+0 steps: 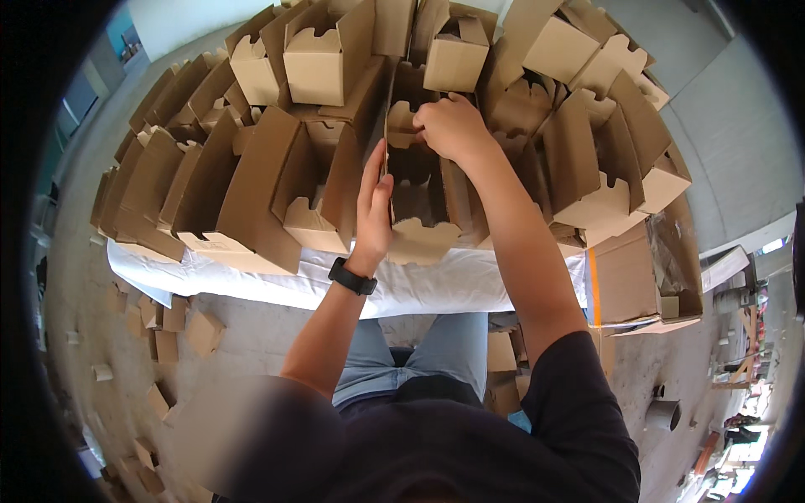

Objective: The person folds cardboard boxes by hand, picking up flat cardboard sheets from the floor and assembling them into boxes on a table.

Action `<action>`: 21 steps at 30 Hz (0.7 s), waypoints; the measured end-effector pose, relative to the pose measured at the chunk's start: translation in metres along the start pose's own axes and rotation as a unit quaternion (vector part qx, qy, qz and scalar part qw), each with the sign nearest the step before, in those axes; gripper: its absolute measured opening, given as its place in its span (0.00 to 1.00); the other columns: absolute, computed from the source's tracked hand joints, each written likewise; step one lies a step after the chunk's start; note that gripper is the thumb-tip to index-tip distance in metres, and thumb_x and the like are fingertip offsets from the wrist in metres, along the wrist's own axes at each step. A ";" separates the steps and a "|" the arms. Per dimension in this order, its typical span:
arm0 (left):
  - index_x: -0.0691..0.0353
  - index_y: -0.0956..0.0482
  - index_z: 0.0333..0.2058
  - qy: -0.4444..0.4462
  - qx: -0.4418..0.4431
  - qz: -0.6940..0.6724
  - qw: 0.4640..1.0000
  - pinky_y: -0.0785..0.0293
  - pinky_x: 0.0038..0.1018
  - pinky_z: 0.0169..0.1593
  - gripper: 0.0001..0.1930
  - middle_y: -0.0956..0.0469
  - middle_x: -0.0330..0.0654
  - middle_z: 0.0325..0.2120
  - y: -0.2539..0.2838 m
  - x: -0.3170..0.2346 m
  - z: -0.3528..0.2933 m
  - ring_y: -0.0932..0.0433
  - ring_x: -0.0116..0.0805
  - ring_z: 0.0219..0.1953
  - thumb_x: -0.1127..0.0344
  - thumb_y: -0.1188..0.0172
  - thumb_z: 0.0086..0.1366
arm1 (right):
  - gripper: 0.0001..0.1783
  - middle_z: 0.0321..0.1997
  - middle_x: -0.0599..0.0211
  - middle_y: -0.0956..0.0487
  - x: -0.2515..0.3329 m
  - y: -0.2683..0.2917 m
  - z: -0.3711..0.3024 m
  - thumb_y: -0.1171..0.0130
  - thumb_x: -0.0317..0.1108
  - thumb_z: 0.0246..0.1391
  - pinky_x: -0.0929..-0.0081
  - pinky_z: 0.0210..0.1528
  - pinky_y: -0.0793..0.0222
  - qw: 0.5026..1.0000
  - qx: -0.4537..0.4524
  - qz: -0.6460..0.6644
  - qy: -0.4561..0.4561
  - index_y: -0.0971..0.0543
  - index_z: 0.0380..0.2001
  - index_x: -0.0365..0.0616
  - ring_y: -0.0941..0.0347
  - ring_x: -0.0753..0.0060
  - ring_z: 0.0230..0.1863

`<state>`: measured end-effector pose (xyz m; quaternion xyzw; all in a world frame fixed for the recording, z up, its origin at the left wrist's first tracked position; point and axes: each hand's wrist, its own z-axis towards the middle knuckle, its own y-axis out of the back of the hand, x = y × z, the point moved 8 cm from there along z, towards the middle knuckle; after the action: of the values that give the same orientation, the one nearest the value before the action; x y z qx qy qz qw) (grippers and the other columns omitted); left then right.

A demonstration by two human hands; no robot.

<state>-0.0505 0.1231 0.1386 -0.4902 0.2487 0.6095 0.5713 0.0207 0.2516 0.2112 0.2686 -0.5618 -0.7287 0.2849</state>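
Note:
An open, long cardboard box (423,241) stands in front of me at the middle of the table, its notched front flap tilted toward me. My left hand (374,199) lies along the box's left wall, fingers stretched out and the thumb near the front edge. A dark watch (352,277) is on the left wrist. Farther back, my right hand (453,127) reaches over the box with its fingers curled at a notched flap (402,117). The fingertips look pinched on that flap, though they are partly hidden.
Rows of open cardboard boxes (251,197) crowd both sides, with more stacked behind (457,63). White cloth (251,277) covers the table's near edge. A larger carton (625,272) stands at the right. Small boxes (205,333) and a short tube (663,414) lie on the floor.

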 end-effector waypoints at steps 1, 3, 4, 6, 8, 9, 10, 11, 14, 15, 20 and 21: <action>0.65 0.45 0.68 -0.006 0.002 0.008 1.000 0.54 0.25 0.68 0.28 0.44 0.43 0.68 0.000 0.000 0.000 0.47 0.33 0.70 0.66 0.60 0.70 | 0.06 0.29 0.65 0.16 -0.003 -0.001 0.002 0.39 0.28 0.45 0.63 0.62 0.39 1.000 -0.002 0.012 -0.007 0.15 0.28 0.47 0.21 0.59 0.39; 0.65 0.45 0.68 -0.015 0.002 0.023 1.000 0.53 0.25 0.68 0.28 0.44 0.43 0.68 0.003 0.003 -0.001 0.47 0.33 0.70 0.66 0.60 0.70 | 0.07 0.28 0.67 0.16 0.000 0.003 0.004 0.38 0.30 0.44 0.65 0.59 0.37 0.999 -0.003 0.036 -0.019 0.15 0.29 0.47 0.21 0.59 0.41; 0.65 0.45 0.68 -0.012 -0.001 0.019 1.000 0.53 0.25 0.68 0.28 0.44 0.43 0.68 0.003 0.003 -0.001 0.48 0.33 0.70 0.66 0.60 0.70 | 0.07 0.29 0.68 0.16 0.000 -0.002 0.007 0.37 0.30 0.43 0.65 0.58 0.36 0.999 0.002 0.030 -0.018 0.15 0.29 0.48 0.21 0.59 0.42; 0.65 0.45 0.68 -0.005 -0.002 0.011 1.000 0.53 0.25 0.68 0.28 0.44 0.43 0.68 0.000 0.004 0.000 0.48 0.33 0.70 0.66 0.60 0.70 | 0.08 0.31 0.69 0.15 -0.001 -0.010 0.008 0.36 0.31 0.41 0.67 0.55 0.35 0.999 0.015 0.017 -0.022 0.15 0.29 0.50 0.22 0.59 0.43; 0.66 0.46 0.68 -0.001 0.001 -0.003 1.000 0.53 0.26 0.68 0.28 0.44 0.43 0.68 0.000 0.003 0.000 0.48 0.33 0.70 0.66 0.60 0.70 | 0.08 0.33 0.68 0.15 -0.004 -0.011 0.008 0.35 0.32 0.41 0.67 0.54 0.34 0.999 0.016 0.026 -0.031 0.15 0.29 0.51 0.22 0.60 0.43; 0.66 0.46 0.68 0.002 0.002 -0.009 1.000 0.53 0.26 0.68 0.28 0.44 0.43 0.68 0.000 0.004 0.000 0.48 0.34 0.70 0.66 0.60 0.70 | 0.08 0.33 0.68 0.15 -0.005 -0.011 0.008 0.35 0.32 0.40 0.68 0.54 0.34 0.999 0.017 0.032 -0.035 0.15 0.28 0.51 0.22 0.60 0.44; 0.66 0.46 0.68 0.000 0.003 -0.008 1.000 0.53 0.26 0.68 0.28 0.44 0.43 0.68 0.000 0.004 0.000 0.48 0.34 0.70 0.66 0.60 0.70 | 0.07 0.33 0.67 0.15 -0.006 -0.012 0.008 0.36 0.32 0.41 0.67 0.53 0.34 0.998 0.023 0.028 -0.044 0.15 0.28 0.51 0.21 0.60 0.43; 0.66 0.46 0.68 -0.002 0.004 -0.006 1.000 0.53 0.26 0.68 0.28 0.44 0.43 0.68 0.000 0.005 0.000 0.48 0.34 0.70 0.66 0.60 0.70 | 0.07 0.33 0.67 0.15 -0.008 -0.014 0.009 0.36 0.32 0.41 0.67 0.52 0.33 0.998 0.029 0.026 -0.053 0.15 0.28 0.51 0.21 0.60 0.42; 0.66 0.46 0.68 -0.007 0.008 -0.014 1.000 0.53 0.26 0.68 0.28 0.44 0.44 0.68 -0.001 0.005 -0.001 0.48 0.34 0.70 0.65 0.60 0.71 | 0.06 0.32 0.64 0.16 -0.005 -0.015 0.013 0.39 0.31 0.44 0.65 0.47 0.29 0.997 0.045 0.002 -0.055 0.15 0.27 0.49 0.20 0.58 0.40; 0.66 0.46 0.68 -0.008 0.009 -0.019 1.000 0.53 0.26 0.68 0.28 0.44 0.44 0.68 -0.001 0.005 -0.001 0.48 0.34 0.70 0.65 0.60 0.71 | 0.06 0.32 0.63 0.16 -0.002 -0.015 0.016 0.40 0.30 0.45 0.64 0.45 0.27 0.997 0.050 -0.008 -0.052 0.15 0.27 0.48 0.19 0.57 0.39; 0.66 0.45 0.67 -0.010 0.004 0.002 1.000 0.54 0.27 0.69 0.28 0.45 0.45 0.68 0.001 0.005 0.000 0.48 0.35 0.70 0.65 0.60 0.71 | 0.07 0.32 0.59 0.16 0.012 -0.018 0.035 0.43 0.27 0.46 0.62 0.36 0.23 0.996 0.043 -0.072 -0.039 0.16 0.27 0.47 0.18 0.56 0.38; 0.66 0.45 0.67 -0.005 0.000 -0.004 1.000 0.55 0.27 0.69 0.28 0.45 0.45 0.68 0.001 0.004 0.001 0.48 0.35 0.70 0.65 0.60 0.71 | 0.08 0.32 0.59 0.16 0.015 -0.019 0.038 0.43 0.26 0.46 0.62 0.35 0.22 0.995 0.054 -0.081 -0.035 0.16 0.27 0.47 0.18 0.56 0.38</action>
<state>-0.0509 0.1250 0.1356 -0.4883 0.2440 0.6099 0.5745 -0.0189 0.2703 0.2008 0.3030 -0.5863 -0.7268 0.1901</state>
